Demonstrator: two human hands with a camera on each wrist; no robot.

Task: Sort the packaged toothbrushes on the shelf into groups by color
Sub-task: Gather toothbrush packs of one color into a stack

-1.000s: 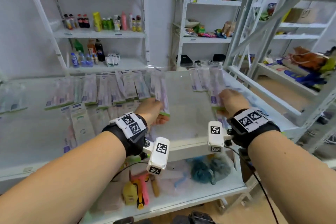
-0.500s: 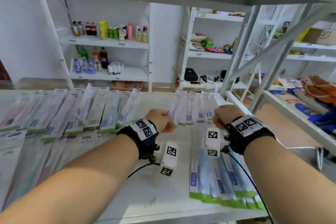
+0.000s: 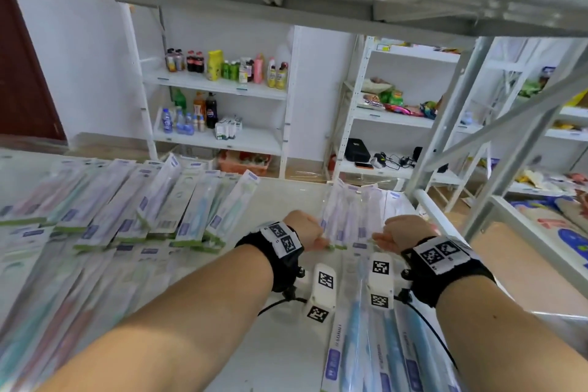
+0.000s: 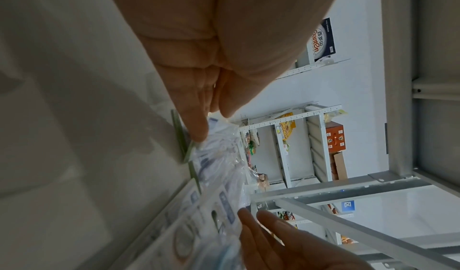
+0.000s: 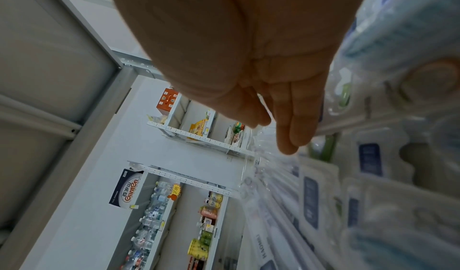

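Behind the shelf (image 3: 286, 344), a "Ganten" box (image 5: 127, 190) stood while the left hand (image 3: 304, 227) pinched a packaged toothbrush (image 4: 216, 146), the right hand's (image 3: 402, 232) grip relaxed, fingers straight.

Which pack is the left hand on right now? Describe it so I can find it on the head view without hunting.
Start at the white shelf and go to the small fan of pale purple toothbrush packs at its far right, beyond both wrists. The left hand pinches the leftmost pack of that fan by its green bottom edge. Its neighbours lie to its right, nearer the right hand.
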